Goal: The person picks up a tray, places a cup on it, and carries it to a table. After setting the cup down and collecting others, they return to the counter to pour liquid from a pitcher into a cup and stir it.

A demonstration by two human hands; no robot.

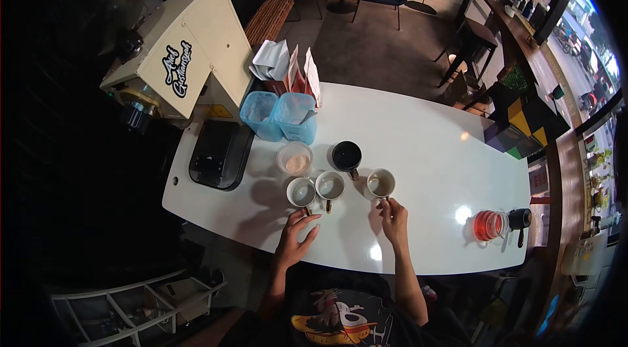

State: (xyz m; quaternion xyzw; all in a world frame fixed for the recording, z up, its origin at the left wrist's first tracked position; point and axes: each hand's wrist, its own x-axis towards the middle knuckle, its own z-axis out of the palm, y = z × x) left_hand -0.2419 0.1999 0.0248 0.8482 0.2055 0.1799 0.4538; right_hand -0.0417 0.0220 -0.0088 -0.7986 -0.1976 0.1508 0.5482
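On the white table stand several cups with brown handles. My right hand (394, 221) pinches the handle of the right-hand cup (381, 183), which is upright. My left hand (297, 239) is at the handle of the leftmost cup (301, 192), its thumb apart from the other fingers; whether the fingertips touch the handle is hard to see. Right beside that cup is another pale cup (330, 185). A dark cup (347, 156) stands behind, between the two hands. A clear round container (294, 158) with a pinkish content sits behind the left cups.
Two blue plastic bins (296, 118) and paper bags (311, 75) stand at the table's back left. A cream machine (190, 52) and a black scale-like pad (220, 154) occupy the left end. A glass pot of red liquid (489, 225) and a black-topped item (520, 219) are at right.
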